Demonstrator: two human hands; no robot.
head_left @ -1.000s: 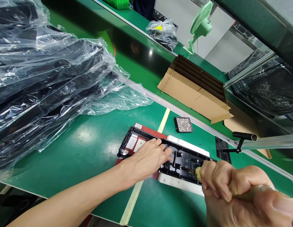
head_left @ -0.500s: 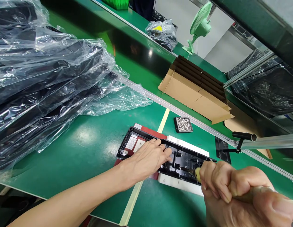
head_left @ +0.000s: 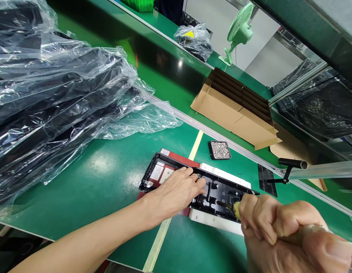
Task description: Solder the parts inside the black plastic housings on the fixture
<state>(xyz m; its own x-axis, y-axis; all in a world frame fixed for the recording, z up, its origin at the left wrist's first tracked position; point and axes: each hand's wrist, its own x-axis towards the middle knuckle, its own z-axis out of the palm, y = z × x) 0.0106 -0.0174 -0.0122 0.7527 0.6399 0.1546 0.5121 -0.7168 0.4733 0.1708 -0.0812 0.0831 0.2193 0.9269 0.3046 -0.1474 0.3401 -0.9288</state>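
Note:
A long black plastic housing lies open side up on a red and white fixture. My left hand reaches across its middle, fingers bent and gripping the housing near a dark inner plate; the fingertips are partly hidden. In the foreground, my right hand is wrapped round a screwdriver, whose yellowish nose and thin shaft point left into the housing. Most of the handle is hidden by the fingers. The shaft's tip is near a raised part inside the housing, but its exact contact is unclear.
A small black tray of tiny metal screws stands behind the housing. Plastic-wrapped black parts pile up at left. Beyond the metal rail are a cardboard divider box and a green fan. A black-tubed bracket juts out at right.
Both hands keep their places on the housing and the screwdriver. Only a very slight shift of the whole view shows.

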